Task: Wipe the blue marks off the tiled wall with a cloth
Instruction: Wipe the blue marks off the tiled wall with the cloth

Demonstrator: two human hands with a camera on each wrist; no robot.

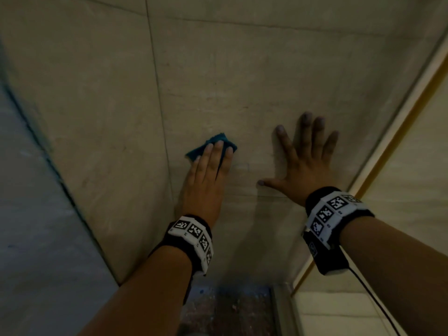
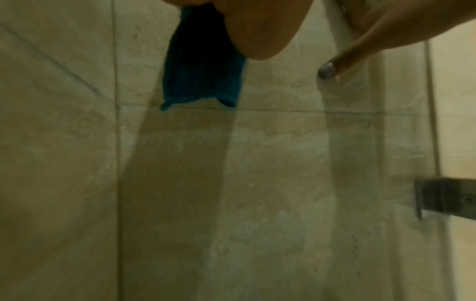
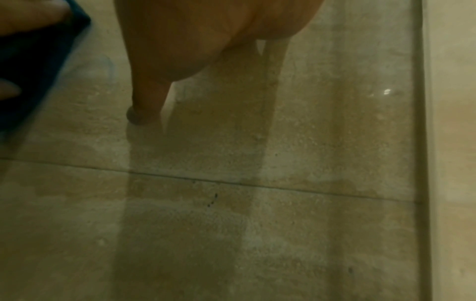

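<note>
A beige tiled wall (image 1: 242, 69) fills the head view. My left hand (image 1: 211, 163) lies flat on it with straight fingers, pressing a folded teal-blue cloth (image 1: 206, 145) against the tile. In the left wrist view the cloth (image 2: 203, 77) hangs below my palm. My right hand (image 1: 303, 154) is spread flat on the wall to the right of the cloth, holding nothing. A faint pale-blue smear (image 3: 108, 65) shows on the tile between the cloth (image 3: 33, 67) and my right thumb (image 3: 144, 106). A few small dark specks (image 3: 212, 200) sit under a grout line.
A pale frame edge with a yellow strip (image 1: 397, 132) runs diagonally along the wall's right side. A metal bracket (image 2: 443, 197) sticks out at the right. A grey surface (image 1: 29, 214) lies to the left, and dark speckled floor (image 1: 230, 311) below.
</note>
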